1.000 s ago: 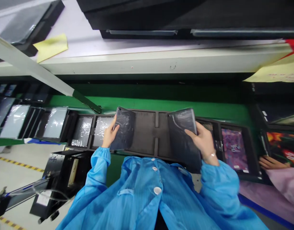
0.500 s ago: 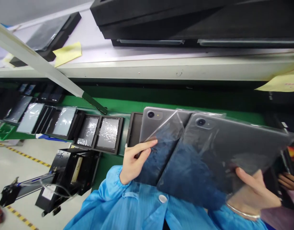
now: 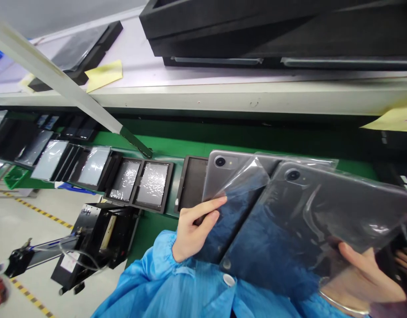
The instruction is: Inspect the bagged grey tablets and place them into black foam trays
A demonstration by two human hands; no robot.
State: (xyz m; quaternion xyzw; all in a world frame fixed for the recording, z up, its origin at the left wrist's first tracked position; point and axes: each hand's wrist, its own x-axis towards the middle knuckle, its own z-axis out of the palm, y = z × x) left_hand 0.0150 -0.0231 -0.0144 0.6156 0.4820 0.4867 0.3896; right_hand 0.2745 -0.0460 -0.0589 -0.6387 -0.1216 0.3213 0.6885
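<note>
At the green bench (image 3: pixel 176 139), left hand (image 3: pixel 196 227) and right hand (image 3: pixel 370 269) grip tablets (image 3: pixel 286 229) between them.

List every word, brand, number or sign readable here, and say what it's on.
No text can be read with certainty.
Yellow paper at right edge: reddish writing, too blurred.
White marking on the black machine: illegible.
White label on the same machine: too small.
Left tablet and right tablet: no lettering discernible.
</note>
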